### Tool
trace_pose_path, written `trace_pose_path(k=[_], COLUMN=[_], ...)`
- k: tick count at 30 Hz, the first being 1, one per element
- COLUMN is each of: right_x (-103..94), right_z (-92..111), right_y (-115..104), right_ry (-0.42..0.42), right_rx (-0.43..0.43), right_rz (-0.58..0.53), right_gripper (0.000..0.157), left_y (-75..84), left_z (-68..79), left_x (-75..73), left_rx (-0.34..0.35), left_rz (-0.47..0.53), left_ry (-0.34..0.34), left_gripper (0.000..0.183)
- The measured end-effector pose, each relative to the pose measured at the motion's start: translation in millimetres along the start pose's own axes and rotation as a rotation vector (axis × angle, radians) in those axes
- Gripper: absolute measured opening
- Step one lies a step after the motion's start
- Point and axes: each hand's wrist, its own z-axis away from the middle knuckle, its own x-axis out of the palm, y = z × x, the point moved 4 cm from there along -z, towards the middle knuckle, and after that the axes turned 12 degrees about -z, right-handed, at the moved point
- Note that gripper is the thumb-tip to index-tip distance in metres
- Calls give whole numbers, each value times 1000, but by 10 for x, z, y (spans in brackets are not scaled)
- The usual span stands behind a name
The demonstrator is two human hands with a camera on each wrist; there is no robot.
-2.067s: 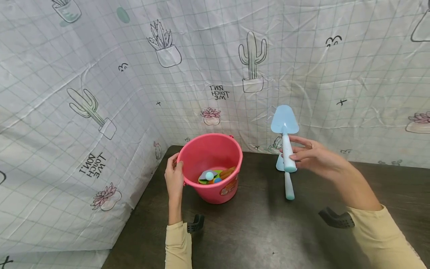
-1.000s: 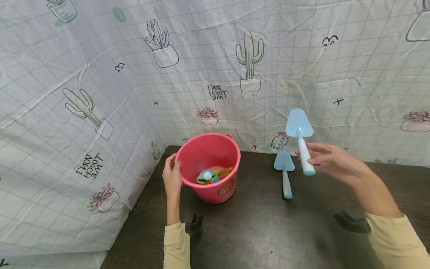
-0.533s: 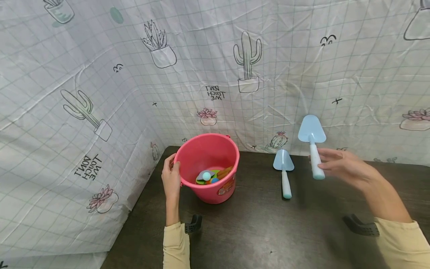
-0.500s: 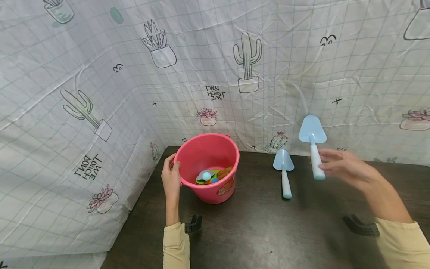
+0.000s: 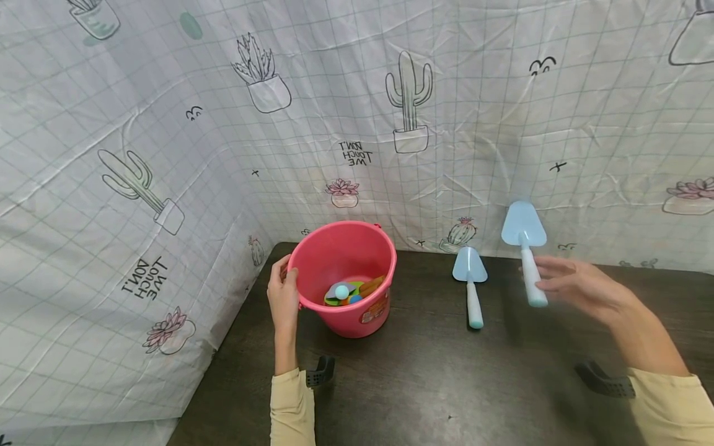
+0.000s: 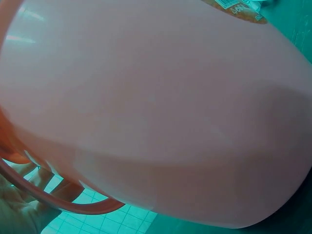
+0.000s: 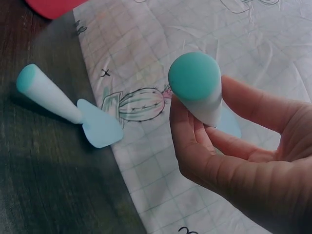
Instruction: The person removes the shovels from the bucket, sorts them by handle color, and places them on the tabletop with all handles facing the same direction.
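Observation:
My left hand point(image 5: 283, 296) grips the left rim of a pink bucket point(image 5: 352, 321), thumb over the edge and fingers outside. The bucket stands on the table, with several colourful toy pieces point(image 5: 341, 293) at its bottom. Its pink wall point(image 6: 161, 107) fills most of the left wrist view, where the handle loop shows too. My right hand point(image 5: 586, 288) pinches the white handle of a light blue toy trowel point(image 5: 524, 224), held above the table with its blade pointing away. Left of it, a second matching trowel point(image 5: 473, 291) lies on the table.
The dark wooden table point(image 5: 413, 384) ends at a cloth backdrop point(image 5: 468, 124) with printed cacti, which hangs behind and on the left. A black wrist mount sits at each sleeve cuff.
My right hand has carried the trowel from above the second trowel to the right, and lately a little lower. My left hand keeps its hold on the bucket, which stays in place.

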Motion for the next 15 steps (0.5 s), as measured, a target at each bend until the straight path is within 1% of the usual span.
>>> trace_pose_path(k=[2,5,9,12,14,15], right_x=[-20,-45,-71,-103,-129,-144], right_z=[9,22,36,44,46,46], right_y=[24,65,118,164,197,217], right_ry=[7,9,-15,-15,0,3], right_rx=[11,26,26,35,51,58], right_rz=[1,-27,-56,-32,9,8], right_gripper=[46,46,48,47,42,41], left_y=[3,10,-1,-10,-10,-7], left_z=[-2,-6,-6,-3,-1,-2], left_x=[-1,-1,-2,-3,-5,-5], left_rx=[2,5,6,4,4,4], left_rz=[3,12,13,6,4,5], left_ry=[1,-1,-4,-5,-5,-5], left_gripper=[38,38,39,39,39,39])
